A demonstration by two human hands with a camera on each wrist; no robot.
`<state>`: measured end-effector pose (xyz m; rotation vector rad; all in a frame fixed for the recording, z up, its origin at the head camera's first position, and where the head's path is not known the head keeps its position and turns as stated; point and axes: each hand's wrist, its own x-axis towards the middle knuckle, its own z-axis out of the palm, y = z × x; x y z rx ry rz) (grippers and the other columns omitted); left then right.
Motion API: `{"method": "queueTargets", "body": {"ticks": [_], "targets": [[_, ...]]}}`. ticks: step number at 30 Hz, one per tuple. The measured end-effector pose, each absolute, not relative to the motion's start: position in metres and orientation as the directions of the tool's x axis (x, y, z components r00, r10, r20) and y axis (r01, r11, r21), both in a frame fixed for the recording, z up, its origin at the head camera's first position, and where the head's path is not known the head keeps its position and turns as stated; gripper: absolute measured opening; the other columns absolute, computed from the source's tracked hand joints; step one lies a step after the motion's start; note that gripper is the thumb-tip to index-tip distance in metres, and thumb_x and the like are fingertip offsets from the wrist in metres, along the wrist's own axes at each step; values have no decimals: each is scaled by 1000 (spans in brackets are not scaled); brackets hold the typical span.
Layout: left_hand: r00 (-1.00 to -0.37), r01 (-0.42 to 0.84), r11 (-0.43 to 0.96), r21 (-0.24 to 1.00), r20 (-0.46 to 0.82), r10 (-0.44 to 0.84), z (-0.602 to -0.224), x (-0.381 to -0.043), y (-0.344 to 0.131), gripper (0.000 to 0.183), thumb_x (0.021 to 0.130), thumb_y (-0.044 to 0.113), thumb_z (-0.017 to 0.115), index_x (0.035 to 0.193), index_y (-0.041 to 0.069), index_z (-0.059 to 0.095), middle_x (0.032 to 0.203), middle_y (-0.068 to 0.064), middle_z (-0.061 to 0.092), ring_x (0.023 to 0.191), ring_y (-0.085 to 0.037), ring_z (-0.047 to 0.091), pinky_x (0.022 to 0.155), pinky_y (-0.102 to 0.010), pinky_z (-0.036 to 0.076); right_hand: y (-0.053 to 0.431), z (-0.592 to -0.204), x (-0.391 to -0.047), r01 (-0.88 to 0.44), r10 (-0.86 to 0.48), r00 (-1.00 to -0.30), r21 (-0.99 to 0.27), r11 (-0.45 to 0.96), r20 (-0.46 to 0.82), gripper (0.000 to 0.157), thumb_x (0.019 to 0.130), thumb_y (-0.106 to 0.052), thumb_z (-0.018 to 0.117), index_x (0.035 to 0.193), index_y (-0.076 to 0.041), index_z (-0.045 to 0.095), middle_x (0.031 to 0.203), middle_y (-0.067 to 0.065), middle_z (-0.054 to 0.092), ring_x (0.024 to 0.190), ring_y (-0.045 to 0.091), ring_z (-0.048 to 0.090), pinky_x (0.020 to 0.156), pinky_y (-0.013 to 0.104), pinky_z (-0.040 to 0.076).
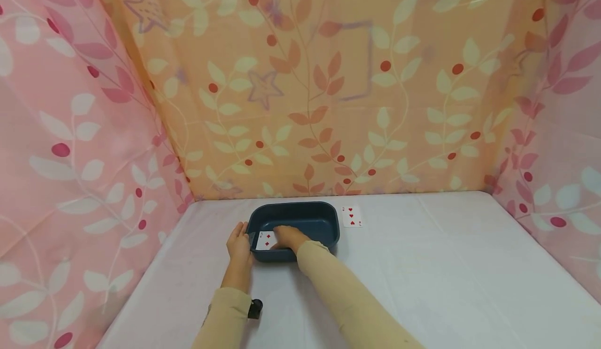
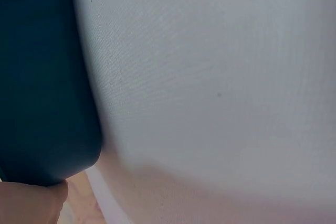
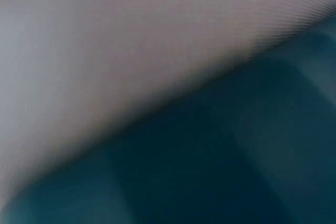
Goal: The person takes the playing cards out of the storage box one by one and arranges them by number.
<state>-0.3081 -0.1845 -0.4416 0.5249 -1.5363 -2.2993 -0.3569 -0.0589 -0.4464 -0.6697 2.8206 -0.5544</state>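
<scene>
Dark blue, the basin (image 1: 276,256) is touched at nine o'clock by the left hand (image 1: 240,243), its fingers fairly straight. Inside, toward eight o'clock, a diamonds card (image 1: 265,240) is overlapped by the right hand (image 1: 290,237); whether it is pinched cannot be told. Outside, at three o'clock, a hearts card (image 1: 352,216) is laid.

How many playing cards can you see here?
2. A diamonds card is in the dark blue tub, beside the right hand; the three of hearts lies on the table, right of the tub. Others could be hidden behind the hand.
</scene>
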Motion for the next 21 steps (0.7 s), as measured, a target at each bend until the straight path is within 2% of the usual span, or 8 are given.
{"method": "queueTargets", "body": {"ticks": [4,8,15,21], "targets": [[-881,56,-360,931,-124,-456,-441,-308,-185,52,98,-11,23,150,-8,21,153,-23,29,143,-29,24,117,-37,18,-60,-458,-369,-317,-418,-904,-513,798,-93,58,78,-23,83,128,-9,57,121,9,63,105,24,59,96,38,46],[-883,48,-367,929,-132,-450,-441,-308,-186,52,99,-10,23,151,-7,20,154,-21,28,144,-28,23,117,-37,17,-60,-459,-371,-283,-419,-905,-627,726,-78,62,72,-15,87,124,-10,53,104,9,63,86,22,56,82,38,47],[-879,33,-376,926,-152,-453,-439,-307,-185,52,99,-10,23,151,-6,20,154,-20,28,144,-27,23,117,-37,16,-59,-460,-371,-315,-465,-885,-740,594,3,62,70,0,84,122,-1,51,93,9,61,77,17,53,74,30,48],[-868,25,-354,935,-155,-472,-438,-308,-184,50,100,-9,24,150,-8,22,153,-22,30,143,-29,25,117,-37,17,-52,-450,-367,-236,-475,-880,-862,448,-5,60,74,10,76,129,4,53,67,3,51,54,12,48,52,22,45]]}}
